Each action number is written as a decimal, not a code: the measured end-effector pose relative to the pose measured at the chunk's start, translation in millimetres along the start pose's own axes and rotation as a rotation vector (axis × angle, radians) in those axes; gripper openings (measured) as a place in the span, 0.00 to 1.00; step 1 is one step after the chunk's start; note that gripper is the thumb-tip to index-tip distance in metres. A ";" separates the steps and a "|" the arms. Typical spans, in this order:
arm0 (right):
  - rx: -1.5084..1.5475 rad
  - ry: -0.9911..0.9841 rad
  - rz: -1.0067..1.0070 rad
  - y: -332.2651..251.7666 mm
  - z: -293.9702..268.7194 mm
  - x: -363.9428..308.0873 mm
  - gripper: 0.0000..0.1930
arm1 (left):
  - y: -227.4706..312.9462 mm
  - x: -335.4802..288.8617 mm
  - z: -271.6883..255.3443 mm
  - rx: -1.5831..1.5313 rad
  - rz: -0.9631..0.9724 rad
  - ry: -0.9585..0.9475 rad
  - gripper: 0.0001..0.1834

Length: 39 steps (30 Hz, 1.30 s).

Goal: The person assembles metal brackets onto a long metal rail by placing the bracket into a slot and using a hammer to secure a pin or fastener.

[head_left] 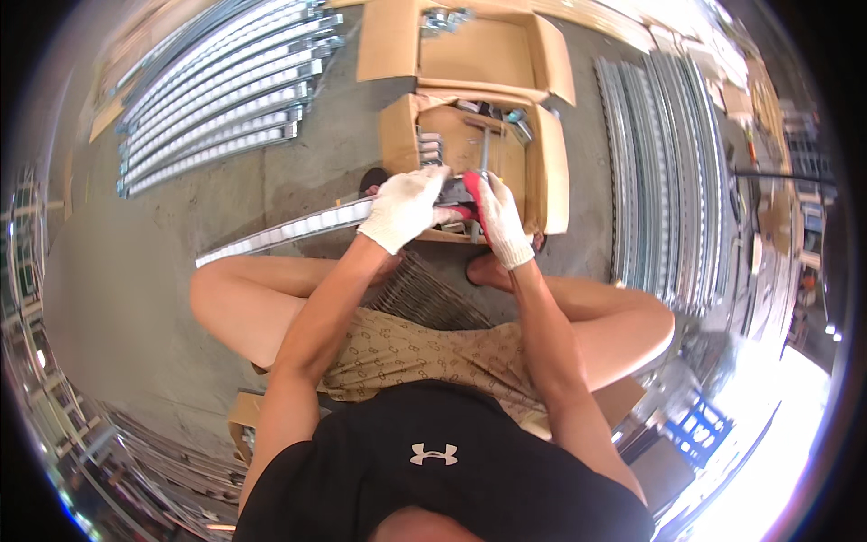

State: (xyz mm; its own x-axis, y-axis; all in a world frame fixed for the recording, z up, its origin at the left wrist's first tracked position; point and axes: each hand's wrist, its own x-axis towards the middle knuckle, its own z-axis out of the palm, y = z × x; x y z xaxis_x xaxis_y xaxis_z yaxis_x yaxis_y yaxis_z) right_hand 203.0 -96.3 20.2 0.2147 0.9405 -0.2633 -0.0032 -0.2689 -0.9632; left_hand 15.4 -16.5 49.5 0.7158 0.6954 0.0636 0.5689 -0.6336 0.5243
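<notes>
My left hand (405, 208), in a white knitted glove, is closed round the end part of a roller track (307, 226), a metal rail with a row of white rollers that slants down to the left. At its right end is a dark grey end piece (457, 191). My right hand (499, 215), in a white glove with a red palm, has its fingers closed on this end piece. A hammer (487, 144) lies over the open cardboard box (551, 172) just beyond my hands, its handle running behind my right hand. Fingers partly hide the end piece.
Metal end brackets (430, 147) sit inside the near box. Another open box (488, 54) stands behind it. Several roller tracks (226, 99) lie at far left, bare metal rails (659, 181) at right. Thin rods (424, 294) lie between my feet; a blue crate (698, 429) stands lower right.
</notes>
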 end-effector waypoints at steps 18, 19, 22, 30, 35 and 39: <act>0.046 0.364 0.140 -176.8 -153.1 48.5 0.50 | -35.4 -9.6 20.7 0.093 -0.195 0.190 0.13; -0.002 0.289 -0.008 -182.2 -177.5 30.3 0.50 | -31.0 -9.1 0.9 0.043 -0.101 0.129 0.15; -0.079 0.065 0.086 -93.7 -82.9 32.9 0.46 | -48.9 -25.0 -2.5 0.068 -0.130 0.124 0.14; 0.098 -0.104 0.192 -71.1 -52.5 53.6 0.38 | -60.5 -43.5 -13.2 0.202 -0.206 -0.105 0.21; 0.067 0.180 0.057 -68.3 -112.3 38.8 0.36 | -44.8 -42.3 -6.7 0.182 -0.207 -0.074 0.22; 0.225 -0.074 0.230 -20.1 -21.6 56.2 0.37 | -38.0 -31.2 -15.6 0.215 -0.150 -0.087 0.21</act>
State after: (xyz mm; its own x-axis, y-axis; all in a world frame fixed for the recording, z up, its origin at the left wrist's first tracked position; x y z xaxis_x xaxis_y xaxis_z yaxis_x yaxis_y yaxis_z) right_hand 236.2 -42.5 25.9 0.1122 0.8752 -0.4706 -0.2610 -0.4310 -0.8638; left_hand -35.0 -8.9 40.9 0.6442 0.7607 -0.0792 0.7371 -0.5899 0.3296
